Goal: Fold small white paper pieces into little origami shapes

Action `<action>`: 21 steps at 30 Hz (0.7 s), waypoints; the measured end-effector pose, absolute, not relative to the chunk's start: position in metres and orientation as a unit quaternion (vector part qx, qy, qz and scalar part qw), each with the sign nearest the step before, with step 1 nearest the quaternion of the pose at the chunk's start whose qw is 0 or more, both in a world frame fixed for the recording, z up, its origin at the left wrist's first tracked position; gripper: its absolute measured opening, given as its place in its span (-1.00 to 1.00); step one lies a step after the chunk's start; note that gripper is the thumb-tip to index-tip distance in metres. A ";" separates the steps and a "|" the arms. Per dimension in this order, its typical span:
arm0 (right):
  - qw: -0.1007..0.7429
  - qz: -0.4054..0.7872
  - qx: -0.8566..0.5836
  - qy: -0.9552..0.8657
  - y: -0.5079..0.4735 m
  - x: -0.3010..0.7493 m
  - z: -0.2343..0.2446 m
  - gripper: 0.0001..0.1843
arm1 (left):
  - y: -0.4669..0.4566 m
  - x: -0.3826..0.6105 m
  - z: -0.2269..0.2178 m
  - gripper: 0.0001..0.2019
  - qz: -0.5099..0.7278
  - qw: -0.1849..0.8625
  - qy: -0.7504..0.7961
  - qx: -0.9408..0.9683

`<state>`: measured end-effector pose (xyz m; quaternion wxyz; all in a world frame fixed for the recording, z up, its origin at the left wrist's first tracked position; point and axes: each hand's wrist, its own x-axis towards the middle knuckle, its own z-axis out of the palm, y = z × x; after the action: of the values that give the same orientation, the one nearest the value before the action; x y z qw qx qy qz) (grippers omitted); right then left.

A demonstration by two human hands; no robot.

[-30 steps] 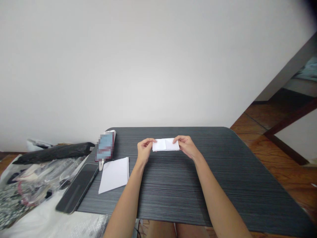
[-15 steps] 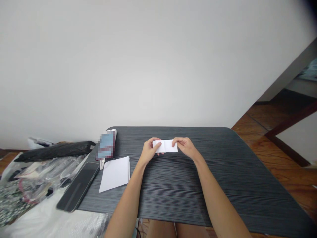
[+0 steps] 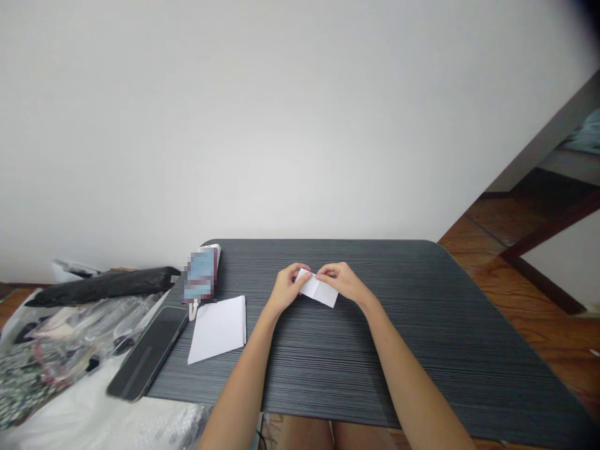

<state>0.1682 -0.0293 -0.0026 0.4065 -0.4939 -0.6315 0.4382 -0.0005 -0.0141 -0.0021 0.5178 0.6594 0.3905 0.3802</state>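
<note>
A small folded piece of white paper with a crease across its middle is held above the dark table. My left hand pinches its left end, thumb on top and fingers behind. My right hand grips the paper's upper edge near the crease with thumb and fingertips. The paper tilts, its right end lower than its left. To the left of my left forearm lies a stack of white paper sheets.
A black smartphone lies over the table's left edge. Behind the sheets sits a device with a blurred screen and a white cable. Plastic bags and a long black package are piled left of the table. A white wall stands behind.
The folded paper has turned from level to slanting down on the right. My right hand has shifted left, from the paper's right end to its upper edge near the crease.
</note>
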 end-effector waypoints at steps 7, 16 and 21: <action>0.401 0.489 -0.472 -0.614 -0.031 0.164 -0.005 -0.79 | -0.012 0.001 -0.004 -0.67 0.402 0.513 0.407 0.640; 0.427 0.533 -0.479 -0.552 -0.032 0.161 0.000 -0.73 | -0.011 0.001 -0.002 -0.53 0.426 0.566 0.412 0.574; 0.492 0.506 -0.496 -0.505 -0.030 0.156 -0.002 -0.68 | -0.014 0.003 -0.003 -0.56 0.381 0.615 0.359 0.590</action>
<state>0.1561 -0.0296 -0.0019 0.4920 -0.4965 -0.5049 0.5065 0.0035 -0.0136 -0.0035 0.6150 0.5896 0.3587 0.3815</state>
